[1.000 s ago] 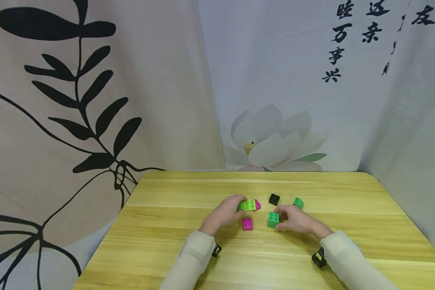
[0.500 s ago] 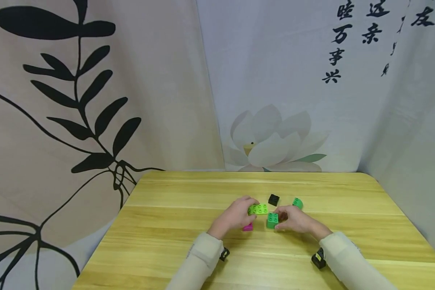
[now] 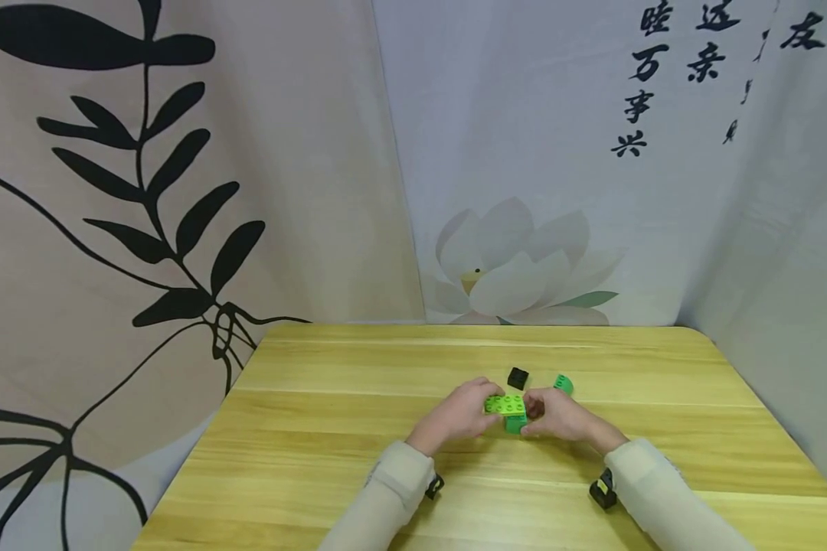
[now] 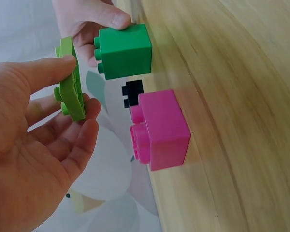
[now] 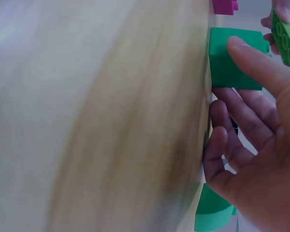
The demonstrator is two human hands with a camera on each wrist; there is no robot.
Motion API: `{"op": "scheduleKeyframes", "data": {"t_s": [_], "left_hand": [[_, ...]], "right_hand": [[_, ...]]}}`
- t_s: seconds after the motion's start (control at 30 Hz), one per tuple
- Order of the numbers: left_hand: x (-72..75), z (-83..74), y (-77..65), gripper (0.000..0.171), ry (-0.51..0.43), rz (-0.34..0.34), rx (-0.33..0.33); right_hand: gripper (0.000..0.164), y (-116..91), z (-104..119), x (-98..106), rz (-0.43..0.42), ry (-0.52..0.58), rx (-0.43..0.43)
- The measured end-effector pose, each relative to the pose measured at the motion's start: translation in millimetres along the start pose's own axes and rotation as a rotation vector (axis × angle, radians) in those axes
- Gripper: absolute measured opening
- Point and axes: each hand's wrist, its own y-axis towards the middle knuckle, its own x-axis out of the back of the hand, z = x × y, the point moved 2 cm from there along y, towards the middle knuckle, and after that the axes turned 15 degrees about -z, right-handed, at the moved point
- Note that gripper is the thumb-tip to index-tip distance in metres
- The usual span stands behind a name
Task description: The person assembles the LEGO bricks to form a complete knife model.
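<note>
My left hand (image 3: pixel 458 417) pinches a flat lime building brick (image 3: pixel 505 405) between thumb and fingers. In the left wrist view the lime brick (image 4: pixel 70 87) hangs just above the studs of a taller green brick (image 4: pixel 128 52), with a gap between them. Thumb and fingers of my right hand (image 3: pixel 558 415) hold that green brick (image 3: pixel 514 425) from the side, studs up, at the tabletop. A pink brick (image 4: pixel 166 133) stands close by in the left wrist view; in the head view my left hand hides it.
A small black brick (image 3: pixel 518 378) lies behind the hands. Beyond my right hand sits a curved green brick (image 3: pixel 563 383). The wooden table (image 3: pixel 358 367) ends at a printed curtain (image 3: pixel 331 191) at the back.
My left hand has moved right with the lime brick, from beside the pink bricks to above the green brick. The pink bricks are now covered in the head view. My right hand has hardly moved.
</note>
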Motion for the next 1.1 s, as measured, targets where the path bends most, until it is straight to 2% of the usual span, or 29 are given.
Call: {"op": "scheduleKeyframes", "data": {"t_s": [0.37,0.77,1.1], "left_hand": [[-10.7,-0.7,6.0,0.036,0.06,0.013,-0.053],[-21.8,1.9,8.3,0.035,0.067,0.018,-0.057],[-25.6,0.1,10.1,0.035,0.044,0.018,-0.042]], "right_hand": [[0.024,1.0,1.5,0.6,-0.003,-0.017,0.003],[0.023,0.3,2.2,-0.1,0.003,-0.006,0.018],[0.027,0.0,2.3,0.1,0.011,0.006,-0.017]]}}
